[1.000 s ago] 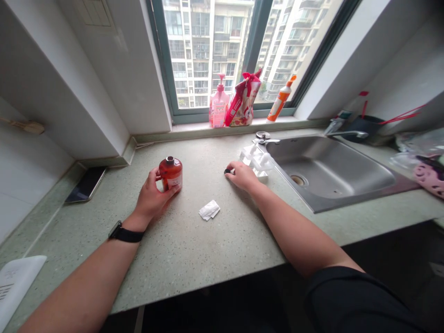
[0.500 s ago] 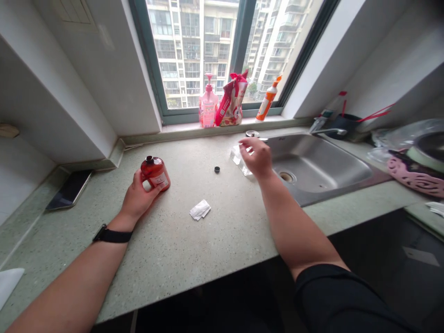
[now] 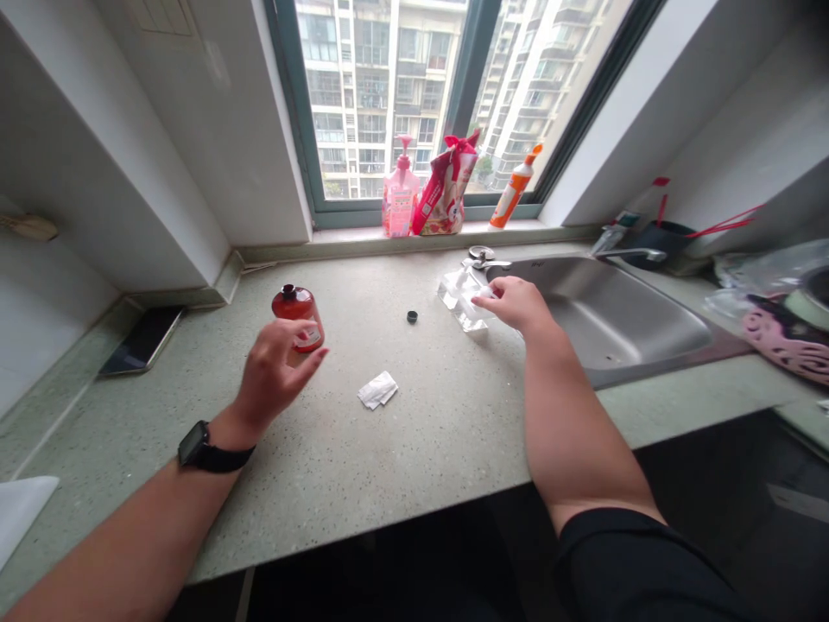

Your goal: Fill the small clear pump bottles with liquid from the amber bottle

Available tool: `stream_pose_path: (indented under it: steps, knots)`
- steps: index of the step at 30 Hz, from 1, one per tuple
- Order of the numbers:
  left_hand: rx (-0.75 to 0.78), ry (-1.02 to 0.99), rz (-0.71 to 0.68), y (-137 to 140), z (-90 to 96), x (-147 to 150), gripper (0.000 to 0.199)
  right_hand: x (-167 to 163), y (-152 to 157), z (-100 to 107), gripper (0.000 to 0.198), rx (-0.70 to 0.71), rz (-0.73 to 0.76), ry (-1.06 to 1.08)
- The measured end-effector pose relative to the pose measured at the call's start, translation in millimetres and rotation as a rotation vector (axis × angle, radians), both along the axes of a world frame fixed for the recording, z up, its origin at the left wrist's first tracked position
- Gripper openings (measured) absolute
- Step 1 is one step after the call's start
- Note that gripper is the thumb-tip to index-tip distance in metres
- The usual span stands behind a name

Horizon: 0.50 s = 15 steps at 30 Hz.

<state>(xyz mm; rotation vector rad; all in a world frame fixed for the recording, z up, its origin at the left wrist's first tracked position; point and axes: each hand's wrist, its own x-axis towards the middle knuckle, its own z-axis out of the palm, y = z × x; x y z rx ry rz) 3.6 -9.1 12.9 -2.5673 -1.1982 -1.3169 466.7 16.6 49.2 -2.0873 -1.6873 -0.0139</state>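
Observation:
My left hand (image 3: 275, 367) is open, thumb and fingers spread in front of a red-brown bottle (image 3: 304, 324) with a pale label and an uncapped black neck. The bottle stands upright on the counter; the hand's fingers overlap it in view, and whether they touch is unclear. My right hand (image 3: 515, 304) is closed, its fingertips pinched at the right side of a clear see-through container (image 3: 457, 298) beside the sink. The exact part between those fingers is hard to make out. Between the hands lie a small black cap (image 3: 412, 317) and a folded white tissue (image 3: 378, 390).
At the right is a steel sink (image 3: 622, 302) with a faucet (image 3: 631, 253). A pink pump bottle (image 3: 400, 199), a red bag (image 3: 446, 190) and an orange bottle (image 3: 513, 194) line the windowsill. A phone (image 3: 142, 341) lies on the counter at left.
My left hand has let go of the bottle and opened, drawing back toward me. My right hand has come down onto the right side of the clear container. The view has shifted slightly.

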Motion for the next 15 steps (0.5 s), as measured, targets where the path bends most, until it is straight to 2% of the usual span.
stream_pose_path:
  steps: [4,6,11,15]
  knots:
    - [-0.191,0.257,-0.347,-12,-10.2,28,0.032,-2,-10,15,0.042,0.080,0.036,0.066]
    - [-0.261,0.363,-0.438,-14,-18.3,37,0.038,-5,-15,22,0.044,0.156,0.068,0.106]
    - [-0.397,0.575,-0.550,-19,-25.7,43,0.051,-30,-15,26,0.043,0.267,0.295,0.202]
    - [-0.438,0.555,-0.594,-22,-19.2,42,0.046,-64,-9,16,0.046,0.245,0.480,0.266]
